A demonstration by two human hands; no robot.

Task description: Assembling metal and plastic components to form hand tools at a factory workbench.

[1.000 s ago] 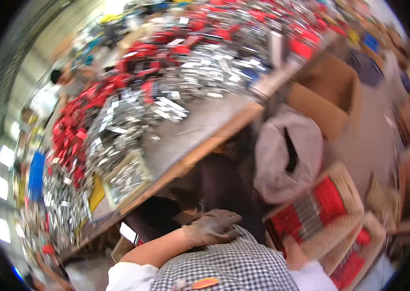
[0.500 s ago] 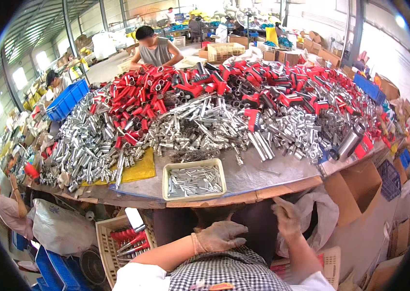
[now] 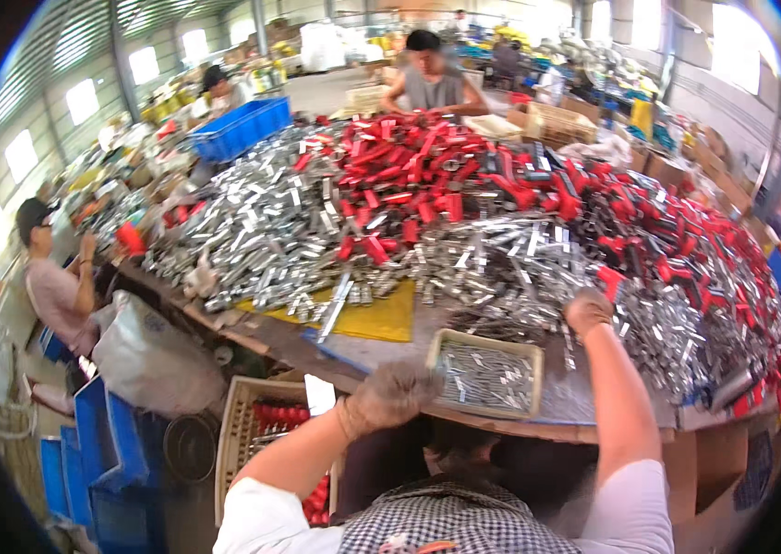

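While the left hand (image 3: 397, 395) hangs beside the cream tray (image 3: 483, 412), the right hand (image 3: 588, 312) reaches the silver metal parts (image 3: 261, 231)

Where the view begins on the left, a person in a dark cap (image 3: 60, 291) sits near a bulging white sack (image 3: 155, 355), with blue bins (image 3: 106, 434) stacked below. A blue crate (image 3: 241, 129) rests at the far edge of the heap, and lower down, by the near edge of the table (image 3: 563, 392), stands a slatted cream crate (image 3: 231, 443) holding red-handled pieces (image 3: 279, 415). The silver metal parts spread widely across the tabletop, some lying over a yellow sheet (image 3: 381, 319).

The gloved left hand is at the near table edge, just left of the tray; its fingers look curled, but blur hides whether it holds anything. Beyond it, red parts (image 3: 409, 162) are piled up, and behind them a co-worker in a grey sleeveless top (image 3: 432, 88) leans in. The tray sits flat near the table's front edge, filled with slim metal pins (image 3: 487, 377).

Farther right, the gloved right hand is lowered to the front of the silver heap, fingertips downward, close to a red piece (image 3: 609, 279); whether it grips a part cannot be told. More red and silver parts continue to the table's right end, above a cardboard box (image 3: 721, 462).
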